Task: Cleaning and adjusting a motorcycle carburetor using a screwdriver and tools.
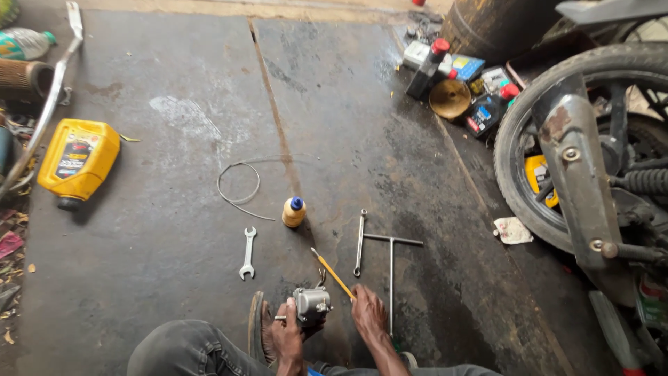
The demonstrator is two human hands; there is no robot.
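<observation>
Low in the view, my left hand (pixel 287 339) grips a small grey metal carburetor (pixel 312 303) just above the floor. My right hand (pixel 368 313) sits right beside it and holds a screwdriver with a yellow handle (pixel 334 274), whose shaft slants up and to the left. On the concrete ahead lie an open-ended spanner (pixel 247 253), a ring spanner (pixel 359 243), a T-handle wrench (pixel 391 265) and a small yellow bottle with a blue cap (pixel 293 212). My knee in dark trousers (pixel 184 348) is at the bottom edge.
A motorcycle's rear wheel (pixel 518 150) and rusty exhaust (pixel 581 174) fill the right side. Oil bottles and boxes (pixel 463 87) crowd the far right. A yellow oil jug (pixel 78 159) lies at left, a wire loop (pixel 239 184) mid-floor, a dirty rag (pixel 513 230) by the tyre.
</observation>
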